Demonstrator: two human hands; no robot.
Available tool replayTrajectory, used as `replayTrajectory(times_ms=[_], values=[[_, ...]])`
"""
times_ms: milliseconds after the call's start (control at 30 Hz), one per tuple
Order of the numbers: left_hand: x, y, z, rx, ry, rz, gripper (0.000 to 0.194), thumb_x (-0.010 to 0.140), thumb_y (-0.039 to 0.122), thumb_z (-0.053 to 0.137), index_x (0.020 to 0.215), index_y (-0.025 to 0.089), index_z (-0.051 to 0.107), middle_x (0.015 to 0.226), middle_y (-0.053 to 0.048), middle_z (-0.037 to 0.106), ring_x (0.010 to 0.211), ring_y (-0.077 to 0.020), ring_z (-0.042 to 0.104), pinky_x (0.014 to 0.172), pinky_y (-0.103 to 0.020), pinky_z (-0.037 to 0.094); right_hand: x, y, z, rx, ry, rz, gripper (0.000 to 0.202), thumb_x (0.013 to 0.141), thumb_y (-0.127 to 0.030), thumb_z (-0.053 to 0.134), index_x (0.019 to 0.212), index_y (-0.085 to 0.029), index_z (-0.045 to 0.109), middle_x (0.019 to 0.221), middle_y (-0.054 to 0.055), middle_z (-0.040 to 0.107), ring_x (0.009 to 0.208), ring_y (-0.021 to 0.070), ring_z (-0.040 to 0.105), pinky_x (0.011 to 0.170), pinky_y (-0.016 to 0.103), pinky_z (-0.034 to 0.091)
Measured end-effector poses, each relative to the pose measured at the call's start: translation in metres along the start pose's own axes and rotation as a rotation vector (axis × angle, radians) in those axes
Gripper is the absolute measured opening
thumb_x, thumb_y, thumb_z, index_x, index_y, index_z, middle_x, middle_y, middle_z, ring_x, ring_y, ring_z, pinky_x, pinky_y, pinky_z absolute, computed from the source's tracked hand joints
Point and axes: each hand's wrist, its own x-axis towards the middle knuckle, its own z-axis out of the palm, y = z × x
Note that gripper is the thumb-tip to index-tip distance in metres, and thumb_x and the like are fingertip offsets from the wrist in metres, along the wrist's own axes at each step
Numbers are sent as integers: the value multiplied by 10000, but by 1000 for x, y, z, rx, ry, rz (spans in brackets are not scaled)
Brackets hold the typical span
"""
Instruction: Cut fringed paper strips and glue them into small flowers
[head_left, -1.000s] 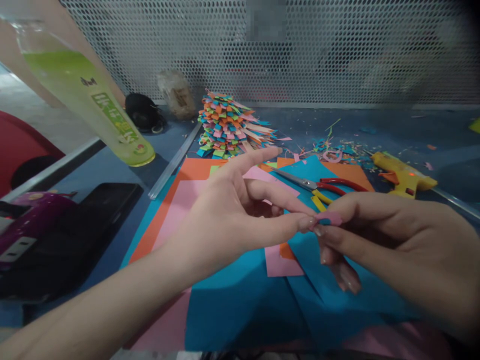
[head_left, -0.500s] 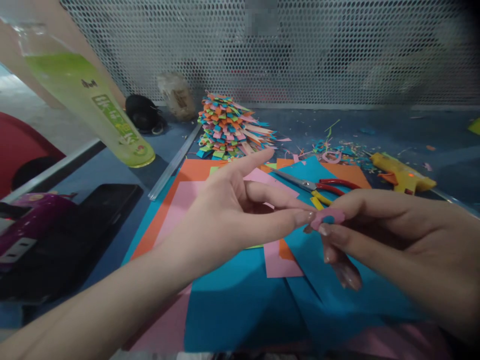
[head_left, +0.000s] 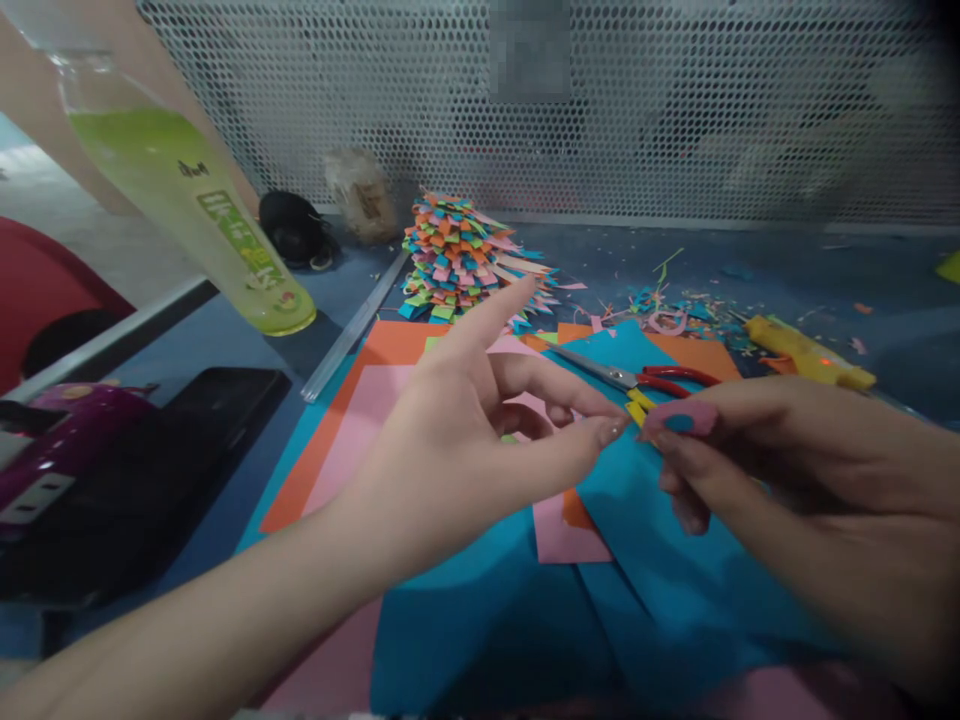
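My right hand [head_left: 795,480] pinches a small pink paper flower [head_left: 701,417] with a blue dot at its centre between thumb and fingers. Just left of the flower, my left hand [head_left: 487,430] has its thumb and a finger brought together at the tips; whether anything tiny is between them I cannot make out. Its index finger points up and away. Below both hands lie sheets of blue paper [head_left: 480,600], pink paper [head_left: 360,410] and orange paper [head_left: 390,343]. Scissors [head_left: 600,367] with red and yellow handles rest on the sheets, partly behind my right hand.
A cone of multicoloured paper strips [head_left: 457,255] stands behind the sheets. Paper scraps [head_left: 697,310] and a yellow glue gun [head_left: 806,350] lie to the right. Left are a drink bottle [head_left: 202,220], a clear ruler-like strip [head_left: 352,335], a black phone [head_left: 225,410] and a purple object [head_left: 90,440].
My right hand has moved the pink flower slightly right and up, away from my left fingertips, which touched its edge before. The whole view has shifted a little.
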Motion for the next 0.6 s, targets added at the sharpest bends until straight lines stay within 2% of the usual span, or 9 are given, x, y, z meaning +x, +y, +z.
replayTrajectory(times_ms=[100,233,333,500,600], values=[[-1,0,0,16,12,28,853,657,138,731,1390,222,301,781,-10,716,815,-203,683,690,-279,559,3,-2,1,-97,0,-125,18,829,-304,582,814,-311,590,616,-94,605,501,55,569,468,148,433],[-1,-2,0,8,-22,31,778,650,159,731,1344,243,389,726,8,702,735,-187,682,655,-267,553,5,-5,1,-98,-81,-171,59,806,-269,579,757,-256,609,668,-69,654,551,75,593,483,156,450],[0,-2,0,14,-45,22,704,650,150,723,1294,236,452,680,15,682,658,-155,663,589,-227,530,6,-6,1,-62,-95,-143,83,808,-290,582,749,-240,612,630,-48,637,508,79,573,460,170,450],[1,0,0,39,-73,-6,709,641,101,718,1284,237,450,697,13,679,619,-155,655,539,-231,514,5,-2,2,19,-61,-65,70,834,-335,583,803,-272,583,571,-61,568,462,69,550,462,176,460],[1,0,0,43,-98,-20,707,646,108,717,1282,247,444,700,22,679,587,-141,648,518,-222,506,2,1,3,-27,-9,-50,85,838,-389,575,826,-305,569,670,-57,610,569,95,600,513,201,483]])
